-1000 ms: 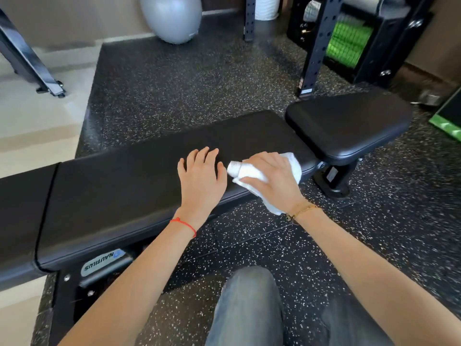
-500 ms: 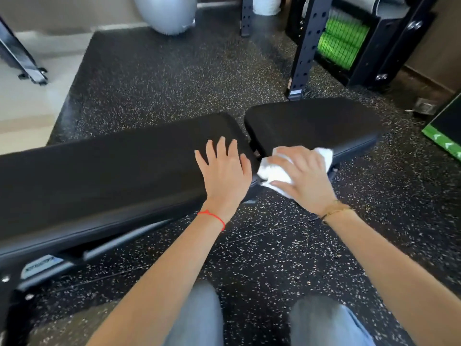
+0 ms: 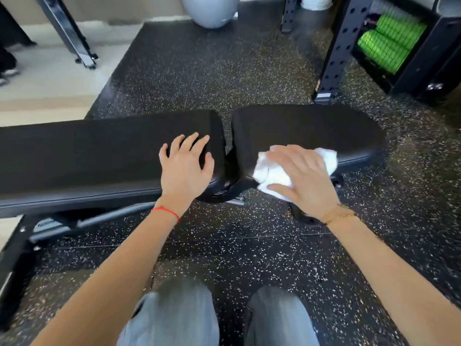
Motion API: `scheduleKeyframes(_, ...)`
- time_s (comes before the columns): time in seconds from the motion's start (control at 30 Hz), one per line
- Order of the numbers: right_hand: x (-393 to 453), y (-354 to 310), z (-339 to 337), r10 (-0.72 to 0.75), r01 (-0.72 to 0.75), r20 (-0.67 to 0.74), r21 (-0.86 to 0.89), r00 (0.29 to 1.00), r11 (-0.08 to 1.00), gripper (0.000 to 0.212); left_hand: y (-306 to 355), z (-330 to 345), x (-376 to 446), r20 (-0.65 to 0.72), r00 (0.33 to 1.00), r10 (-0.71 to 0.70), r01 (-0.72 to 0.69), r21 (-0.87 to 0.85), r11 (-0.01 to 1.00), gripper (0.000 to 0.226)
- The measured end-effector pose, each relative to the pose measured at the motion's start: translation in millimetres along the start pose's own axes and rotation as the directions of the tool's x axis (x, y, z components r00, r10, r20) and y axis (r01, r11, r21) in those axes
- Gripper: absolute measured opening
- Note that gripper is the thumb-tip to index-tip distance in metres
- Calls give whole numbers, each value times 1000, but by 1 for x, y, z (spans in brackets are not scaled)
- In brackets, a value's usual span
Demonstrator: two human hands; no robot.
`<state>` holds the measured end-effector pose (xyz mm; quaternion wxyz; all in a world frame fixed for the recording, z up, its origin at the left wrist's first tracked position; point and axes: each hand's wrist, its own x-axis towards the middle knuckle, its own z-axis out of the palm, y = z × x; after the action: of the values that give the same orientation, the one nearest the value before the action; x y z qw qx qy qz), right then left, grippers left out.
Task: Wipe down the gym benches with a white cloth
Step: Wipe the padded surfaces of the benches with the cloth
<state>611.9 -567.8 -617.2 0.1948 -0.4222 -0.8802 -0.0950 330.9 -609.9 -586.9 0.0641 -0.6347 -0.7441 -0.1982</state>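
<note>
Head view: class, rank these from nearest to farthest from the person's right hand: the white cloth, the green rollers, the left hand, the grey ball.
From the right hand:
1. White cloth, directly under the palm on the seat pad.
2. Left hand, beside it on the long pad.
3. Grey ball and green rollers, both far back, left and right; too close to call.

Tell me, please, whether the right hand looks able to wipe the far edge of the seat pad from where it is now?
Probably yes. The right hand presses the white cloth on the near edge of the seat pad, and nothing lies on the pad between it and the far edge.
</note>
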Motion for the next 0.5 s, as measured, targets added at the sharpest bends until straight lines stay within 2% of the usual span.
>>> scheduleKeyframes(0.1, 11, -24, 7, -28, 28, -44, -3, 999, 1000, 64, -1, 1, -1, -20, 1000, 0, 0, -3, 1000, 44)
scheduleKeyframes(0.2, 7, -18, 5, -165, 165, 4, -31, 986, 986, 67, -2, 2, -2, -35, 999, -4, 4, -9, 1000, 43)
scheduleKeyframes(0.23, 1, -4, 2, -165, 165, 5, -22, 986, 986, 68, -1, 2, -2, -36, 999, -2, 2, -8, 1000, 42)
scheduleKeyframes(0.37, -30, 59, -17, 38, -38, -12, 19, 999, 999, 71, -1, 3, -3, -38, 999, -6, 5, -19, 1000, 42)
scheduleKeyframes(0.43, -24, 52, -18, 37, -37, 5, 3, 999, 999, 71, -1, 4, -3, -35, 999, -2, 2, -10, 1000, 42)
scheduleKeyframes(0.5, -4, 18, -12, -35, 34, 24, 22, 999, 999, 70, 0, 5, -3, -39, 999, -8, 7, -15, 1000, 42)
